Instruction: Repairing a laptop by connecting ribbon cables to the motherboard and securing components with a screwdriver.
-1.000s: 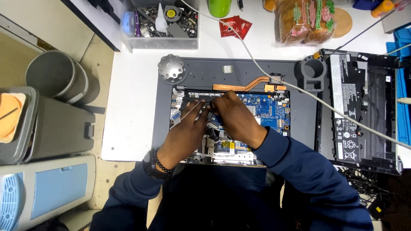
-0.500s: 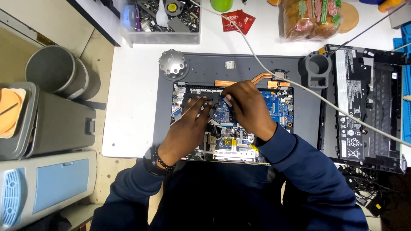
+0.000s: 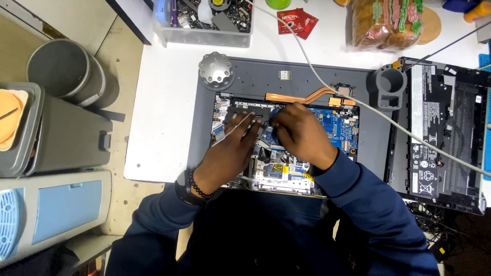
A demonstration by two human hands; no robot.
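laptop motherboard (image 3: 340,125): blue, exposed, copper heat pipe (image 3: 302,97) above
left hand (image 3: 230,153): fingers curled on board, grip unclear
right hand (image 3: 302,133): same, can't tell
red sachets (image 3: 296,21): table top

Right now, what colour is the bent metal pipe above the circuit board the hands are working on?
Copper-orange. The bent metal pipe runs along the top edge of the blue circuit board, clearest in the head view.

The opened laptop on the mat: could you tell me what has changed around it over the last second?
Little has changed. The left hand and right hand remain together over the blue circuit board of the opened laptop, the fingertips shifting only slightly. The camera view moved a little. The copper heat pipe, grey cable and metal knob stayed put.
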